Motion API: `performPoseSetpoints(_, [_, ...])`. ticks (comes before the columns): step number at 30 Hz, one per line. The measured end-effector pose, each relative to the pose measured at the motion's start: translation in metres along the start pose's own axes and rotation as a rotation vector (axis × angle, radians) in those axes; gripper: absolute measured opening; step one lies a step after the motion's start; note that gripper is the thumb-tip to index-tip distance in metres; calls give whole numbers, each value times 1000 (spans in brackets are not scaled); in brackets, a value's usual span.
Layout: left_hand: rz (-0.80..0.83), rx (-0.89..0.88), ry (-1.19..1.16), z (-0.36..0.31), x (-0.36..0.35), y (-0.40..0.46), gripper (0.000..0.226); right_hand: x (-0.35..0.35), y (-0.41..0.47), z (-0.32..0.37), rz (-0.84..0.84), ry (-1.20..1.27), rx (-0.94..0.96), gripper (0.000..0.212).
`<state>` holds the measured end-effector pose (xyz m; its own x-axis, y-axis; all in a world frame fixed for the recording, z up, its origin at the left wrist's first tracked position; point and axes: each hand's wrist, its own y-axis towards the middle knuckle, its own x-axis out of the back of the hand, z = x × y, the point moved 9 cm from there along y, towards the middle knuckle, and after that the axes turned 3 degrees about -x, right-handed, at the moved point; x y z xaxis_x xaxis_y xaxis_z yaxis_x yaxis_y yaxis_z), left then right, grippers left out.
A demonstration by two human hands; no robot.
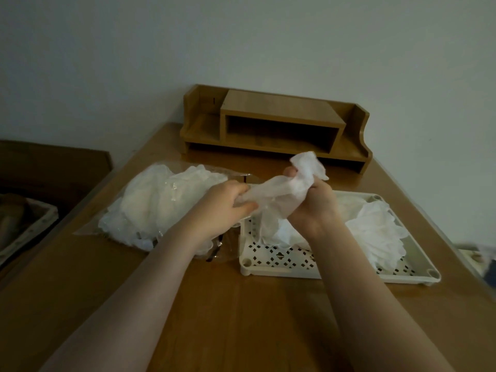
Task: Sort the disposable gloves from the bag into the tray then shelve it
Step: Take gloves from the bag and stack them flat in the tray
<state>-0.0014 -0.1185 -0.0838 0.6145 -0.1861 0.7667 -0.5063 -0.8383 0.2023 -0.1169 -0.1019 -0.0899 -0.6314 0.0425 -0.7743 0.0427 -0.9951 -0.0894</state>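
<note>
A clear plastic bag (161, 205) stuffed with white disposable gloves lies on the left of the wooden table. To its right sits a cream perforated tray (281, 257) with a pile of gloves (375, 232) in it. Above the tray's left end, both hands grip one crumpled white glove (284, 194). My left hand (220, 210) pinches its left end. My right hand (314, 208) clutches its right part, with the glove's end sticking up past the fingers.
A low wooden desk shelf (276, 124) with an open middle compartment stands against the wall at the table's far edge. A dark box (26, 216) sits off the table to the left. Some blurred object (480, 253) lies at the right edge.
</note>
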Motion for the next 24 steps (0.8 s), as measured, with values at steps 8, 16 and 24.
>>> performPoseSetpoints(8, [41, 76, 796, 5, 7, -1, 37, 16, -6, 6, -145, 343, -52, 30])
performPoseSetpoints(16, [107, 316, 799, 33, 2, -12, 43, 9, -15, 22, -133, 443, 10, 25])
performPoseSetpoints(24, [-254, -119, -248, -88, 49, -13, 80, -39, -39, 61, 97, -423, 257, 8])
